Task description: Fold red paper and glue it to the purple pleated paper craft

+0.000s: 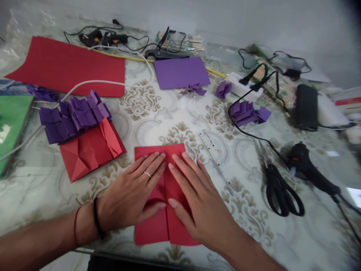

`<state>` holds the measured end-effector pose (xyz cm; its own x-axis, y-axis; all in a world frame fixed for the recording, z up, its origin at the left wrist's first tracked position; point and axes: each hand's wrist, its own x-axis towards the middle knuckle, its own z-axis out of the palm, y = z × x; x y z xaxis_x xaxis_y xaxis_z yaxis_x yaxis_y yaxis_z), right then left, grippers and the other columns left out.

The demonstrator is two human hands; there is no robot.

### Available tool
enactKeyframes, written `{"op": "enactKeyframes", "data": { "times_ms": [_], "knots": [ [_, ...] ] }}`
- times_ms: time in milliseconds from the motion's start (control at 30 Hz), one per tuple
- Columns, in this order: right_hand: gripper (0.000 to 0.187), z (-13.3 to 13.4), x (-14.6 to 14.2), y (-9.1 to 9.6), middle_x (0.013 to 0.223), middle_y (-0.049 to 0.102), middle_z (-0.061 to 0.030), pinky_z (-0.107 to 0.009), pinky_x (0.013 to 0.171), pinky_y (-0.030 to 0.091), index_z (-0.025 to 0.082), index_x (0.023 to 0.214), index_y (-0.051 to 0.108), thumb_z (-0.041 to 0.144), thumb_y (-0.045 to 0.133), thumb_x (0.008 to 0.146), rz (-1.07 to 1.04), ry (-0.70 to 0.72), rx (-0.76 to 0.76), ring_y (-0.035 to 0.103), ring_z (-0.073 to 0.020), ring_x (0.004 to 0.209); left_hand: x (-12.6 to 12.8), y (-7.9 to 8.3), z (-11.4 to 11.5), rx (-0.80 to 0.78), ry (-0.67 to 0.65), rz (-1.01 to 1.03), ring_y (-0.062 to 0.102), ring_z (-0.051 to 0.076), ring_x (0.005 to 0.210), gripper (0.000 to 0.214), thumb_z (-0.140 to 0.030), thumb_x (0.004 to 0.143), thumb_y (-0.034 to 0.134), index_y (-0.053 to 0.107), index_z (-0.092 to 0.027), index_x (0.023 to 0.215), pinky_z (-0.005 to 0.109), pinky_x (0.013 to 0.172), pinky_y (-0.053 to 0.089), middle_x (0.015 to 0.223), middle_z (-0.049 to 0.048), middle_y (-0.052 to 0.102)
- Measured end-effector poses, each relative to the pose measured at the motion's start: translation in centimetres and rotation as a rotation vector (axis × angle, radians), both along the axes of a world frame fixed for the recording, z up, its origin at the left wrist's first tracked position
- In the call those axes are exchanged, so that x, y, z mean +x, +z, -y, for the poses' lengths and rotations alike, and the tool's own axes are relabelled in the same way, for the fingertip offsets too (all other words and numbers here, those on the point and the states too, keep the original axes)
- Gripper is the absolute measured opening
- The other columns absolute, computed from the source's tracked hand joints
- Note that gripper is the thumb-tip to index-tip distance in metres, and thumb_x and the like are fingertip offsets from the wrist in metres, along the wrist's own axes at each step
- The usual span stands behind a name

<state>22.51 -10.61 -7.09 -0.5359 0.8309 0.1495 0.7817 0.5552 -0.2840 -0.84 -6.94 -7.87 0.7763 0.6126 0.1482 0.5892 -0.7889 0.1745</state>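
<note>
A sheet of red paper (152,235) lies in front of me, its two side flaps folded in so their edges meet along the middle. My left hand (138,186) rests flat on the left flap with its fingers stretched out; a ring and wrist bands show on that arm. My right hand (199,199) lies flat on the right flap, fingers spread. Both hands press on the paper without gripping it. To the left, a folded red paper piece (90,150) has several folded purple paper pieces (73,116) at its upper side.
Scissors (278,188) and a glue gun (313,169) lie at right, near a clear ruler (217,162). A power strip (244,88) with black cords stands behind. Red sheets (81,67), purple paper (182,73) and a white cable (96,82) occupy the back.
</note>
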Motion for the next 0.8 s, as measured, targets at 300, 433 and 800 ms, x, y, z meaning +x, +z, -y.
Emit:
{"op": "enactKeyframes", "data": {
  "times_ms": [300, 433, 800],
  "knots": [
    [0.066, 2.0, 1.0, -0.8, 0.174, 0.032, -0.0186, -0.061, 0.129, 0.032, 0.005, 0.160, 0.043, 0.040, 0.053, 0.104, 0.035, 0.042, -0.074, 0.015, -0.0335, 0.166, 0.8, 0.1, 0.1, -0.030, 0.029, -0.002, 0.040, 0.043, 0.155, 0.071, -0.050, 0.103, 0.054, 0.051, 0.005, 0.149, 0.056, 0.124, 0.037, 0.166, 0.0315, 0.040],
    [0.068, 1.9, 0.9, -0.9, 0.174, 0.033, -0.0189, -0.063, 0.130, 0.029, 0.007, 0.162, 0.041, 0.040, 0.051, 0.104, 0.025, 0.037, -0.086, 0.016, -0.0340, 0.166, 1.3, 0.1, 0.2, -0.046, 0.050, -0.011, 0.030, 0.043, 0.160, 0.076, -0.055, 0.102, 0.055, 0.050, 0.005, 0.149, 0.058, 0.127, 0.032, 0.169, 0.0322, 0.032],
    [0.070, 2.0, 0.6, -0.9, 0.174, 0.032, -0.0192, -0.063, 0.132, 0.023, 0.002, 0.161, 0.041, 0.039, 0.051, 0.103, 0.039, 0.037, -0.074, 0.016, -0.0348, 0.166, 1.3, -0.5, 0.0, -0.016, 0.038, -0.025, 0.019, 0.040, 0.165, 0.097, -0.068, 0.101, 0.049, 0.032, 0.008, 0.160, 0.056, 0.134, 0.019, 0.172, 0.0318, 0.026]
  ]
}}
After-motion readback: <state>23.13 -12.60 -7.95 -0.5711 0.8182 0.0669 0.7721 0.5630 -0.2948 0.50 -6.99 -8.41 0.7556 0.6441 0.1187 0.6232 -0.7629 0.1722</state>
